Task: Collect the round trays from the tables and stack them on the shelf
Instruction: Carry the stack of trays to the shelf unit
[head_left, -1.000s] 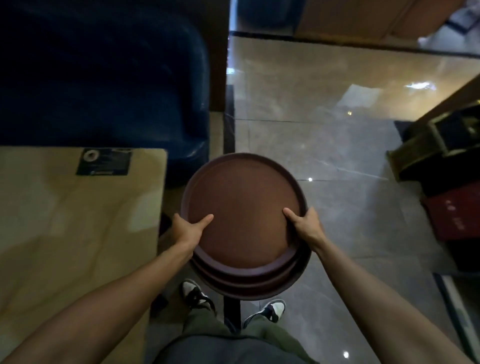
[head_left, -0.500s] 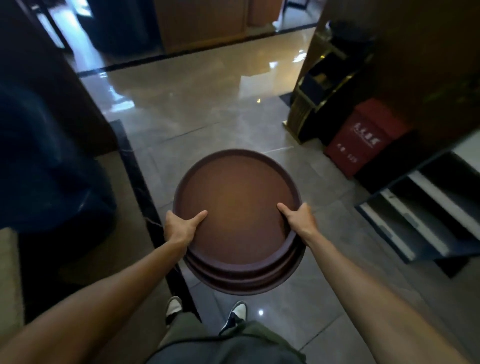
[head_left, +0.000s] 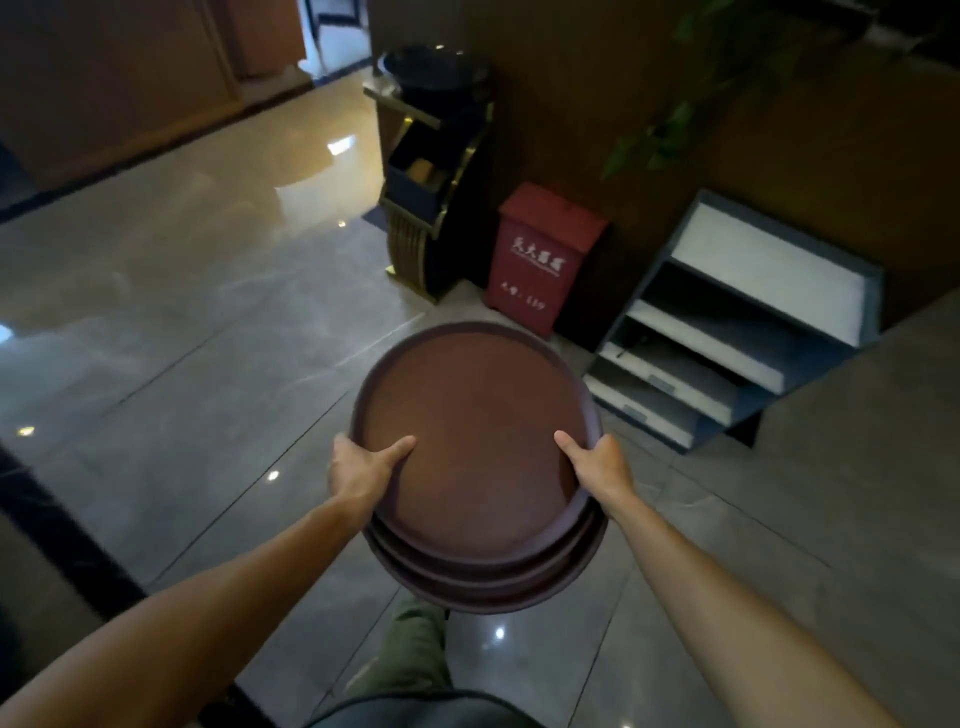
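I carry a stack of three round brown trays (head_left: 478, 457) at waist height over the tiled floor. My left hand (head_left: 363, 467) grips the stack's left rim, thumb lying on the top tray. My right hand (head_left: 597, 467) grips the right rim the same way. A grey shelf unit (head_left: 737, 332) with several white tiers stands ahead to the right against the dark wall, its tiers bare as far as I can see.
A red bin (head_left: 540, 260) with white lettering stands left of the shelf. A black and gold bin stand (head_left: 431, 171) is beside it. Green leaves (head_left: 670, 124) hang above. Glossy floor (head_left: 182, 312) stretches to the left. A grey surface (head_left: 872, 441) sits right of the shelf.
My view has swung right, away from the wooden table and blue seat. The shelf, red bin and bin stand have come closer and more central. My grip on the trays is unchanged.
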